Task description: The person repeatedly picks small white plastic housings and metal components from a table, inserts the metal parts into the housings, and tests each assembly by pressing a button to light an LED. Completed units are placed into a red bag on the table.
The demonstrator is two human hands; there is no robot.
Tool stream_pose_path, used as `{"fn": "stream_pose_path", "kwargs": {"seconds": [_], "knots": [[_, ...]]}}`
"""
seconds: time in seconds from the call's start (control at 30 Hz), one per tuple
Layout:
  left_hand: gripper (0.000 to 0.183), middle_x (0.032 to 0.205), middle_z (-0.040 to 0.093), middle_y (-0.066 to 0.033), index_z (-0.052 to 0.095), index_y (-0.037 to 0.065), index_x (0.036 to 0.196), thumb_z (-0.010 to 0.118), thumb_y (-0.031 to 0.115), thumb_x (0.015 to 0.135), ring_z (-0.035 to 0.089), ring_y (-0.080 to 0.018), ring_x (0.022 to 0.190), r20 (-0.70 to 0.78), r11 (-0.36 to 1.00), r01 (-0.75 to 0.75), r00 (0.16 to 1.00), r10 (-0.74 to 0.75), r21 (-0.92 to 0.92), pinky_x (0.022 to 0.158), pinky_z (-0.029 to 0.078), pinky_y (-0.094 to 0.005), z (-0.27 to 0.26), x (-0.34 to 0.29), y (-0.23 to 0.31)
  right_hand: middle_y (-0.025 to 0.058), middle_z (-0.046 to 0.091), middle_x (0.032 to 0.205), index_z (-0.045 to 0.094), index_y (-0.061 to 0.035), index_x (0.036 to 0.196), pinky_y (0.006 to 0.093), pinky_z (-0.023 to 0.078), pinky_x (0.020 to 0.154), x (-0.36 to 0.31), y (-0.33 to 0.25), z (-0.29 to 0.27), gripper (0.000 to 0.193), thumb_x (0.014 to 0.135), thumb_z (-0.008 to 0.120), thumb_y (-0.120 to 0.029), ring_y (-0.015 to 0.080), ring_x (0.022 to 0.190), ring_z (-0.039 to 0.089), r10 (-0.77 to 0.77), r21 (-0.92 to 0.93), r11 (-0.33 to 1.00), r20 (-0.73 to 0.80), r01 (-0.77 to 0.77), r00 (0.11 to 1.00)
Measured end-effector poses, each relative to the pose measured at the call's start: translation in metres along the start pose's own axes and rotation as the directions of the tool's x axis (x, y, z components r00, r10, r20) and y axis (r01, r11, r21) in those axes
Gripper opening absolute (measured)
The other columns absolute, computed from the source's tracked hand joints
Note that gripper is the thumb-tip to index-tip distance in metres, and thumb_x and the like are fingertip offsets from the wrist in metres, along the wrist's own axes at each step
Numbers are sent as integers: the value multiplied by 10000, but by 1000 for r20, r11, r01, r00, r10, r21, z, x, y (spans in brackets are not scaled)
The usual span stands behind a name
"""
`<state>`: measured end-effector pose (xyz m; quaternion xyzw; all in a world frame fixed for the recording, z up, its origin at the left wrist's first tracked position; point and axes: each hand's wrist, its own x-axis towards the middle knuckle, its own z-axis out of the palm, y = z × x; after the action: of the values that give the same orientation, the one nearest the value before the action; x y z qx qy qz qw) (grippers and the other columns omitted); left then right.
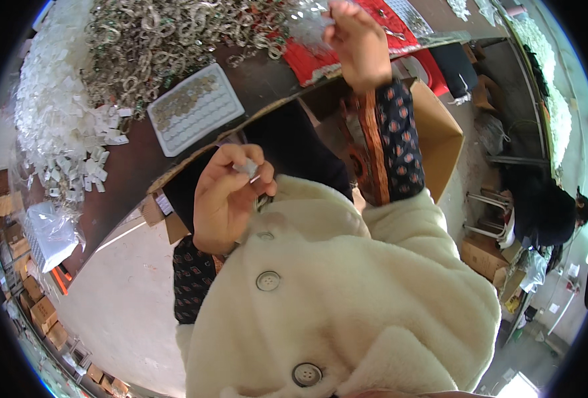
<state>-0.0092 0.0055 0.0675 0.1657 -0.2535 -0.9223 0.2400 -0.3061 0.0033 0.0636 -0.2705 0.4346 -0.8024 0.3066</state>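
Note:
My left hand (224, 196) is raised in front of my coat near the table edge, its fingers closed in a pinch. Between thumb and fingertips sits a small whitish tag (247, 168); a short thin pale piece sticks out below it. My right hand (363, 53) reaches over the table, with its fingers curled beside clear plastic bags (308, 28) on a red cloth (307, 63). What those fingers pinch is not clear. A white ridged tray (204, 128) with small brownish pieces in its rows lies on the table between both hands.
A large heap of silvery bracelet-like rings (175, 43) covers the far table. White tags (55, 119) pile up at the left. An open cardboard box (433, 132) stands below my right forearm. Further right, a person in dark clothes (546, 205) is near a metal-framed stool (489, 209).

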Motion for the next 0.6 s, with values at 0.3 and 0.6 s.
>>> {"fn": "stream_pose_path", "kwargs": {"seconds": [0.3, 0.6], "knots": [[186, 880, 638, -50, 657, 31, 971, 721, -24, 805, 612, -136, 737, 403, 511, -437, 897, 183, 740, 646, 477, -245, 71, 36, -65, -12, 571, 727, 632, -118, 928, 264, 429, 554, 113, -29, 2, 127, 965, 577, -227, 129, 620, 533, -82, 198, 974, -165, 114, 983], [242, 948, 666, -130, 650, 17, 973, 733, -42, 753, 677, -282, 761, 698, -159, -734, 521, 492, 660, 610, 544, -323, 65, 36, -87, -45, 570, 739, 601, -120, 893, 244, 390, 532, 126, -10, -17, 152, 994, 523, -202, 96, 589, 488, 102, 411, 911, -304, 34, 947]]}}
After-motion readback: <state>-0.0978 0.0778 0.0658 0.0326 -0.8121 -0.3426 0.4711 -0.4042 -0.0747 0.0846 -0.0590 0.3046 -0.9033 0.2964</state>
